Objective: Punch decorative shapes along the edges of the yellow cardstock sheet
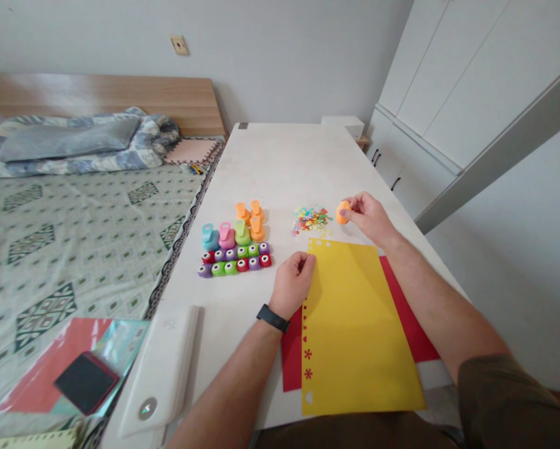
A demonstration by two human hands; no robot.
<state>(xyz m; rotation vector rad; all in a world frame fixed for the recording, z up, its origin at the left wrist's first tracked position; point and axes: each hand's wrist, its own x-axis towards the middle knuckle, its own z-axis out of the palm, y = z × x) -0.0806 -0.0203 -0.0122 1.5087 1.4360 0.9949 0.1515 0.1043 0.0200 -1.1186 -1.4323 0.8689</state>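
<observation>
My right hand [368, 217] pinches a small orange paper punch [342, 212] just above the table, beside a heap of coloured paper cut-outs [310, 219]. My left hand [293, 282] is curled, its fingertips holding the left top edge of a yellow paper sheet [355, 324]. The yellow sheet has punched shapes along its left and top edges and lies over a red sheet [407, 315]. A black band sits on my left wrist.
Several coloured paper punches [236, 246] stand in rows left of my hands on the white table [280, 162]. A white pack [163, 368] lies at the table's near left corner. A bed [65, 237] with coloured sheets and a dark device [86, 381] adjoins the table's left side. White cabinets [439, 81] stand right.
</observation>
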